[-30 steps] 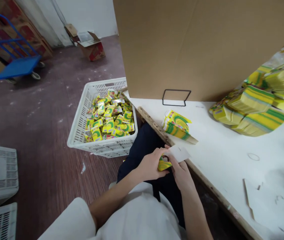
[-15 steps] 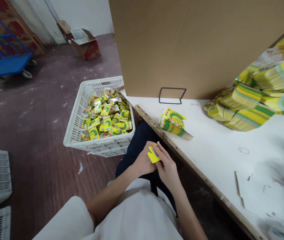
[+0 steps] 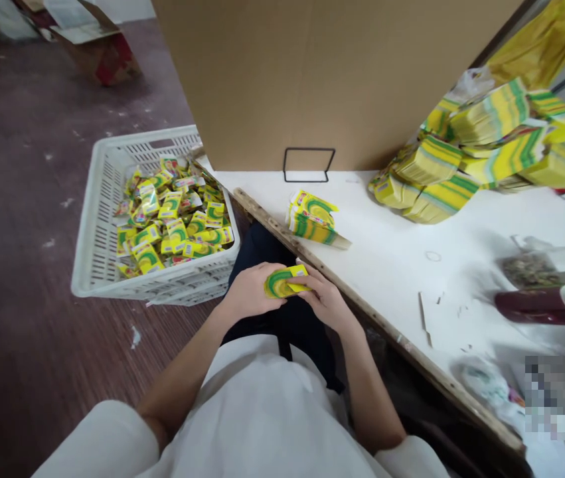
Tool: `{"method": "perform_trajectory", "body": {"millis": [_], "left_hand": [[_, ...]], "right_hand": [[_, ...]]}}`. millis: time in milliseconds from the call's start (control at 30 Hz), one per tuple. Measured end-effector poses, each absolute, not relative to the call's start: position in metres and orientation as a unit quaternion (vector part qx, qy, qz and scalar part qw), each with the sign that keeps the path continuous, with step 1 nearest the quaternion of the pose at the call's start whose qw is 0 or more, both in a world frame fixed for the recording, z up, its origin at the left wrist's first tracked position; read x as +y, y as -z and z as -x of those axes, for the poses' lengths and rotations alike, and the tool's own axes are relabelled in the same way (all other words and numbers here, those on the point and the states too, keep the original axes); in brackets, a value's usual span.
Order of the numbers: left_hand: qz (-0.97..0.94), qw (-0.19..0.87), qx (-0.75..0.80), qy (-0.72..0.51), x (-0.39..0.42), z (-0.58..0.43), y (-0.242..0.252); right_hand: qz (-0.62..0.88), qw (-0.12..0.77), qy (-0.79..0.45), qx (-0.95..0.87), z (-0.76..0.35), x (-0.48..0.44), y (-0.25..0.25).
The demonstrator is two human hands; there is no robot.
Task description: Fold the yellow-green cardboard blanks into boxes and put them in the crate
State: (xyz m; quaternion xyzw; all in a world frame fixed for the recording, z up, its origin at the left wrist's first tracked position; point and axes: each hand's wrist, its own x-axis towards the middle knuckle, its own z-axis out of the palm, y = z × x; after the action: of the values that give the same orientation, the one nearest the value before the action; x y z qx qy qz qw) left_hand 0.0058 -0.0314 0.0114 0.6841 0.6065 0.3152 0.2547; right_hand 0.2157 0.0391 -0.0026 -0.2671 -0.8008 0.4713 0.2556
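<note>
Above my lap, my left hand (image 3: 256,291) is wrapped round a small yellow and green carton (image 3: 278,283). My right hand (image 3: 326,299) pinches the same carton at its right end, its fingers over the yellow flap. On the white table just beyond lies a short stack of flat cartons (image 3: 315,216), fanned out at its lower end. To the left, a white plastic crate (image 3: 85,252) holds many small yellow and green packets (image 3: 175,229). What is inside the carton in my hands is hidden.
A tall cardboard sheet (image 3: 312,79) stands behind a black wire frame (image 3: 309,164). Bundles of flat cartons (image 3: 441,189) are piled at the table's back right. A dark red mug (image 3: 531,307) lies on its side at right. The table's wooden edge (image 3: 362,313) runs diagonally beside me.
The view has swung to the right. The carton has turned in my hands: its green-patterned face now shows instead of the yellow end flaps, and my left hand lies along its left end.
</note>
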Motion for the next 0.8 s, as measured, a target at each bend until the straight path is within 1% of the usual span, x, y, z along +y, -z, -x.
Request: {"method": "perform_trajectory", "body": {"millis": [67, 133, 233, 333, 400, 500, 533, 600, 667, 700, 733, 800], "left_hand": [[-0.697, 0.261, 0.603, -0.287, -0.029, -0.003, -0.016], [-0.693, 0.257, 0.613, -0.28, -0.028, -0.004, -0.019], [-0.677, 0.245, 0.63, -0.292, -0.027, -0.009, -0.018], [-0.668, 0.256, 0.632, -0.297, -0.026, -0.014, -0.014], [-0.657, 0.275, 0.633, -0.305, -0.027, -0.016, -0.01], [-0.615, 0.314, 0.64, -0.335, -0.027, -0.014, -0.004], [-0.586, 0.331, 0.642, -0.368, -0.026, -0.011, -0.002], [-0.476, 0.338, 0.638, -0.503, -0.022, 0.0, 0.001], [-0.301, 0.289, 0.603, -0.679, -0.015, 0.015, 0.002], [-0.215, 0.261, 0.576, -0.745, -0.013, 0.022, 0.003], [-0.146, 0.247, 0.551, -0.784, -0.011, 0.028, 0.004], [-0.076, 0.269, 0.529, -0.801, -0.01, 0.031, 0.006]], "right_hand": [[0.245, 0.225, -0.486, -0.808, -0.221, 0.045, 0.001], [0.243, 0.225, -0.493, -0.805, -0.221, 0.046, 0.001], [0.266, 0.273, -0.492, -0.782, -0.213, 0.039, 0.008], [0.274, 0.322, -0.527, -0.737, -0.203, 0.031, 0.017], [0.291, 0.335, -0.547, -0.71, -0.199, 0.028, 0.021], [0.335, 0.336, -0.518, -0.712, -0.193, 0.029, 0.024], [0.342, 0.34, -0.506, -0.716, -0.193, 0.031, 0.023], [0.357, 0.358, -0.483, -0.715, -0.194, 0.037, 0.017], [0.392, 0.387, -0.441, -0.708, -0.197, 0.049, 0.008], [0.416, 0.402, -0.409, -0.706, -0.2, 0.058, 0.003], [0.439, 0.416, -0.372, -0.704, -0.202, 0.068, -0.002], [0.474, 0.435, -0.29, -0.708, -0.204, 0.092, -0.01]]}}
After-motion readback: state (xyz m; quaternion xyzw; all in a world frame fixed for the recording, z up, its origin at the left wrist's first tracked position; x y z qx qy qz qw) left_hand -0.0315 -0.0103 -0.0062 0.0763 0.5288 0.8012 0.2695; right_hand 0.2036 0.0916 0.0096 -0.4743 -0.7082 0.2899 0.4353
